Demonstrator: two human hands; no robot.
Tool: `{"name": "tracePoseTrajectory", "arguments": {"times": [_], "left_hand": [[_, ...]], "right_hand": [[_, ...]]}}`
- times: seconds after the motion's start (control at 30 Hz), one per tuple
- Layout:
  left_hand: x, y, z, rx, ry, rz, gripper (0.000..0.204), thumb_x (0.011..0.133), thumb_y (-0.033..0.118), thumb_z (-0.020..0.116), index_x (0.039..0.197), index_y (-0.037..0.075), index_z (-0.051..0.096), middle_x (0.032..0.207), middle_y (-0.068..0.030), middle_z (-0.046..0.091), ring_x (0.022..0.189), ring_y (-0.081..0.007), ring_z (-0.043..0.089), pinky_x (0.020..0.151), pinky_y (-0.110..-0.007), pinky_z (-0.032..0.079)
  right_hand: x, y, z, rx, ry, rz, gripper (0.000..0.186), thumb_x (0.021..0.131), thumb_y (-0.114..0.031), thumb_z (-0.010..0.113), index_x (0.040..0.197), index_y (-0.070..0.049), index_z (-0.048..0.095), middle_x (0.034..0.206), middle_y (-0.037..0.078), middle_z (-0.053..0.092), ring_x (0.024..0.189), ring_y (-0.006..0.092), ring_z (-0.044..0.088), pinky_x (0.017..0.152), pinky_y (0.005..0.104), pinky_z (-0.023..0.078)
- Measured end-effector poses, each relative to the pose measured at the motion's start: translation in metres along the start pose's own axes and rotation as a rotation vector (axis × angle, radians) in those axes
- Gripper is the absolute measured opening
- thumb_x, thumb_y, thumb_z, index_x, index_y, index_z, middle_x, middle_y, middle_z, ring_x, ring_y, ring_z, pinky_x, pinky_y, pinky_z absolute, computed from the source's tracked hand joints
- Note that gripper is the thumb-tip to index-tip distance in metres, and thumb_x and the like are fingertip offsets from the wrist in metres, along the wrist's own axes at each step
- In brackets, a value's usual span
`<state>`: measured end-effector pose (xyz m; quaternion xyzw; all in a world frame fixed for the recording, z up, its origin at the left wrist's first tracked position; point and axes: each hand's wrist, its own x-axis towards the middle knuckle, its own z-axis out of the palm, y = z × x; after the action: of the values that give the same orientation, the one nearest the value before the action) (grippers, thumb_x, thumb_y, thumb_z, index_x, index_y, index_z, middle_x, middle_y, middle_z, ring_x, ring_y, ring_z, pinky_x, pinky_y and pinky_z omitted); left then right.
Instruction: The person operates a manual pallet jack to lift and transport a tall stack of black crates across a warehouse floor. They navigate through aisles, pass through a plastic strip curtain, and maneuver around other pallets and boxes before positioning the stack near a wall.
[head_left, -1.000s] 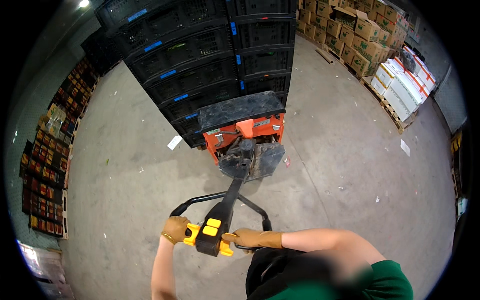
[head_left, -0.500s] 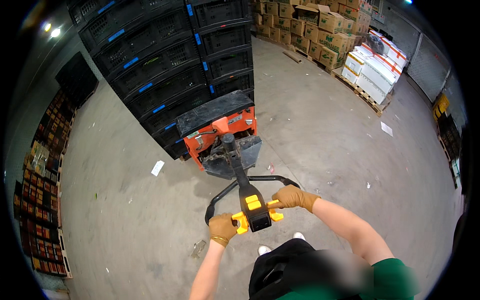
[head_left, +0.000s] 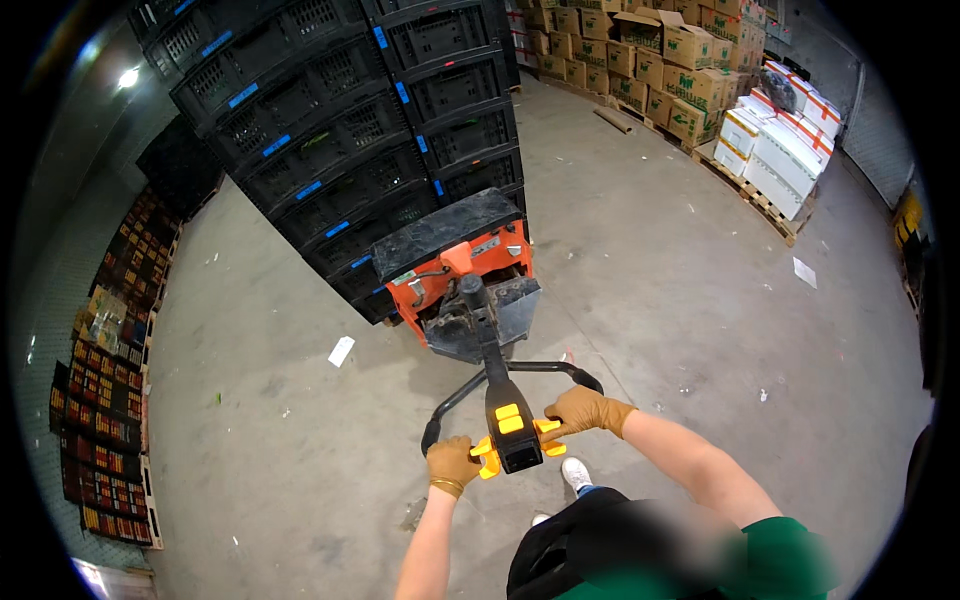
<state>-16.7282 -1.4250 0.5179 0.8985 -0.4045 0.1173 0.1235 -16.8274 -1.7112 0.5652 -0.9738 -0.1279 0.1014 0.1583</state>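
In front of me stands an orange and black pallet truck (head_left: 405,292), its black control handle (head_left: 497,385) reaching back toward me. Yellow buttons (head_left: 509,417) sit on top of the handle's head, and yellow levers stick out at its sides. My left hand (head_left: 453,463), in a brown glove, is closed round the left grip beside the yellow lever. Also gloved, my right hand (head_left: 585,412) is closed on the right grip, fingers at the yellow lever there. Beyond the truck rises a tall stack of black plastic crates (head_left: 300,130) with blue labels.
Cardboard boxes (head_left: 690,85) are piled at the far right. White boxes (head_left: 785,160) with red tape stand on a wooden pallet (head_left: 755,205). Dark crates with red and yellow contents (head_left: 105,385) line the left wall. Paper scraps (head_left: 341,351) lie on the concrete floor (head_left: 270,450).
The surroundings and the truck sit slightly further right and lower in the picture. My feet have changed position, one shoe now further forward. Both hands keep their hold on the handle.
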Motion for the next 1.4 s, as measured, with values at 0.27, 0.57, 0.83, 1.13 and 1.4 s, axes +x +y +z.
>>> {"name": "tracePoseTrajectory", "arguments": {"times": [0.27,0.57,0.83,1.13,1.4], "left_hand": [[-0.001,0.000,-0.014,0.002,0.007,-0.018,0.018,0.057,0.026,0.070,0.064,0.014,0.059,0.067,-0.0064,0.061,0.061,-0.0261,0.061,0.055,-0.038,0.046],[-0.011,-0.006,-0.031,-0.013,0.022,0.011,0.018,0.057,0.024,0.069,0.065,0.013,0.058,0.066,-0.0059,0.060,0.062,-0.0257,0.060,0.057,-0.038,0.047],[-0.031,-0.010,-0.030,0.189,-0.089,-0.036,0.017,0.062,0.021,0.071,0.072,0.012,0.060,0.068,-0.0055,0.061,0.064,-0.0232,0.061,0.058,-0.035,0.048],[-0.021,-0.003,-0.026,0.056,-0.055,-0.029,0.019,0.060,0.021,0.072,0.071,0.011,0.061,0.070,-0.0070,0.062,0.065,-0.0256,0.061,0.059,-0.037,0.048],[-0.018,0.020,-0.027,-0.096,-0.008,0.014,0.017,0.060,0.021,0.070,0.067,0.012,0.058,0.067,-0.0053,0.060,0.065,-0.0265,0.060,0.059,-0.039,0.047]], "right_hand": [[0.000,-0.010,-0.014,-0.005,0.029,-0.046,0.069,0.074,-0.073,0.049,0.075,-0.005,0.064,0.066,0.016,0.063,0.062,0.0346,0.061,0.056,0.0427,0.046],[-0.008,-0.036,-0.018,0.066,0.014,0.059,0.063,0.082,-0.066,0.042,0.086,-0.009,0.069,0.073,0.016,0.065,0.071,0.0346,0.063,0.062,0.0429,0.048],[-0.005,-0.066,-0.031,0.211,-0.116,0.391,0.070,0.082,-0.069,0.038,0.078,-0.009,0.072,0.075,0.014,0.067,0.077,0.0299,0.065,0.067,0.0379,0.046],[-0.007,-0.051,-0.024,0.195,-0.027,0.379,0.072,0.081,-0.071,0.039,0.072,-0.007,0.070,0.067,0.013,0.065,0.069,0.0302,0.064,0.062,0.0385,0.046],[-0.028,-0.021,-0.004,0.110,-0.034,0.136,0.076,0.071,-0.078,0.045,0.078,-0.005,0.065,0.066,0.014,0.062,0.065,0.0328,0.060,0.059,0.0401,0.045]]}}
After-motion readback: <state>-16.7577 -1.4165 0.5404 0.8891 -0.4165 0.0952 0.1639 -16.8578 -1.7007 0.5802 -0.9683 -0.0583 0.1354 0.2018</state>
